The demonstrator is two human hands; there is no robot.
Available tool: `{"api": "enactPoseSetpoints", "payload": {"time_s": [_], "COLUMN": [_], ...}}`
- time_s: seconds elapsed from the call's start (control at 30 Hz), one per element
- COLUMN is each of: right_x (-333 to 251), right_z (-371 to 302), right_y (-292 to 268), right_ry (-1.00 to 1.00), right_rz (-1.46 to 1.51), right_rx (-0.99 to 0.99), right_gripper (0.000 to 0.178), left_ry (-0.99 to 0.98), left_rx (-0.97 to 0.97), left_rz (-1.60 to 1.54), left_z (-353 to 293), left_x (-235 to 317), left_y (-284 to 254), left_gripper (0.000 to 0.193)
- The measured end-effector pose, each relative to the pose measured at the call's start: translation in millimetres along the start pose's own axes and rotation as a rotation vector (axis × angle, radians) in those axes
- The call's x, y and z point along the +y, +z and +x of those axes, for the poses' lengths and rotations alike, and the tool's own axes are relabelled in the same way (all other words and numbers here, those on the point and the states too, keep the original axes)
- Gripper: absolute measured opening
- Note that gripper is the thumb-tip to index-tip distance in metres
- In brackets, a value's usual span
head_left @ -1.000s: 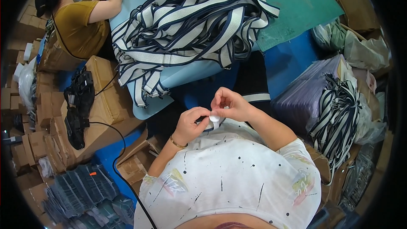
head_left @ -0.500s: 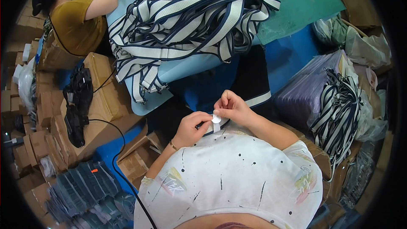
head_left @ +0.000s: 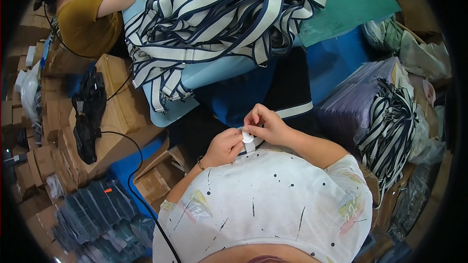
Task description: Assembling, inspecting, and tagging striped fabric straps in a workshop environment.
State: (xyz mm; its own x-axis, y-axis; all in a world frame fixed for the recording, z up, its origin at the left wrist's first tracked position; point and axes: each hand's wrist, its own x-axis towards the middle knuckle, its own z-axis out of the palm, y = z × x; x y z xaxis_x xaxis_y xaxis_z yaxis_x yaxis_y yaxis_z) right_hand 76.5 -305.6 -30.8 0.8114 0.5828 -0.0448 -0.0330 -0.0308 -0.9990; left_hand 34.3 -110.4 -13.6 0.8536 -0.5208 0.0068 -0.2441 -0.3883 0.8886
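In front of my waist, my two hands meet over a small white round piece (head_left: 247, 137) that looks like a sticker or tag. The fingers of my right hand (head_left: 268, 124) are pinched at its upper edge. My left hand (head_left: 223, 147) is closed beside it, gripping a white strap (head_left: 250, 147) with navy edges; its fingertips are partly hidden. A length of the same webbing (head_left: 295, 110) lies across my dark-clothed lap to the right. Beyond my hands, a large tangled pile of such straps (head_left: 219, 24) with metal hardware covers the light blue table (head_left: 214, 75).
A green sheet (head_left: 348, 5) lies at the far right. Another strap bundle (head_left: 387, 126) hangs by a purple-wrapped stack (head_left: 351, 97). At left are cardboard boxes (head_left: 119, 102), black straps (head_left: 88, 117), a black cable (head_left: 136, 165) and dark fabric stacks (head_left: 97, 209). A co-worker (head_left: 85, 19) sits far left.
My hands stay together, with fingers shifting slightly around the white round piece, which now shows lower between them. The view has moved a little; the co-worker's head and arm have shifted slightly.
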Motion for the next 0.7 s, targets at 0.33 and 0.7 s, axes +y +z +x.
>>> {"api": "enactPoseSetpoints", "payload": {"time_s": [0.33,0.7], "right_x": [8,-7], "right_z": [-3,-10], "right_y": [-7,-15], "right_ry": [0.207,0.199], "right_rz": [0.412,0.1], "right_rx": [0.075,-0.018], "right_gripper": [0.03,0.028], "left_ry": [-0.232,-0.168], "left_rx": [-0.182,-0.197], "left_rz": [-0.445,-0.457], "left_z": [3,7], "left_x": [-6,-3], "left_y": [-11,-8], "left_gripper": [0.029,0.022]}}
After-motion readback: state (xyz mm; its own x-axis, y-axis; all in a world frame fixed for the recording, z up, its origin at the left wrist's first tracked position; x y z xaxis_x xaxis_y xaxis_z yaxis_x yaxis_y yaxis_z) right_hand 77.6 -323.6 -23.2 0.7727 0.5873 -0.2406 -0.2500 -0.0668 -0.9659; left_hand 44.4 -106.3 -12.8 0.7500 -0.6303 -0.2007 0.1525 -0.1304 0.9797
